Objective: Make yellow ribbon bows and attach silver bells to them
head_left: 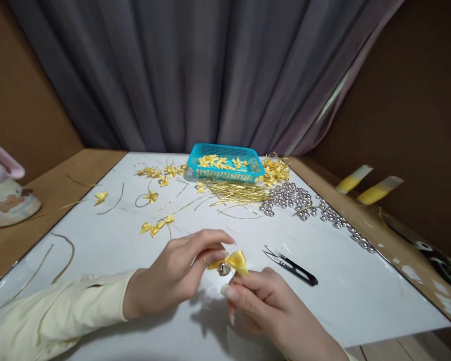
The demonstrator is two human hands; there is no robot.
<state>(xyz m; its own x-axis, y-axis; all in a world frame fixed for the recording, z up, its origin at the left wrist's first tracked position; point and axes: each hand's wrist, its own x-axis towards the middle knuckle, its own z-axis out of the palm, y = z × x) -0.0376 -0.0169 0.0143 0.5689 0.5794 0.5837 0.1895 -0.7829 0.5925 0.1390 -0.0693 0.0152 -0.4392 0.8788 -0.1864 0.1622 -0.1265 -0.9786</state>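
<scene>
A yellow ribbon bow [237, 260] is held above the white table, with a small silver bell [223, 269] hanging under its middle. My left hand [184, 263] pinches the bow's left side between thumb and fingers, the index finger lifted over it. Just below the bow, my right hand [263, 301] is closed in a pinch, on what seems to be a thin cord running down from the bow; most of it is hidden by the fingers. To the right of the bow lie black-handled thread snips [293, 266], their blades pointing left.
Behind the hands stands a blue basket [225, 174] of yellow bows, with gold cords [240, 193] in front. Silver bells [293, 198] spread along the right edge. More bows [157, 226] lie left. A mug [9, 193] stands far left; yellow tubes [379, 190] lie right.
</scene>
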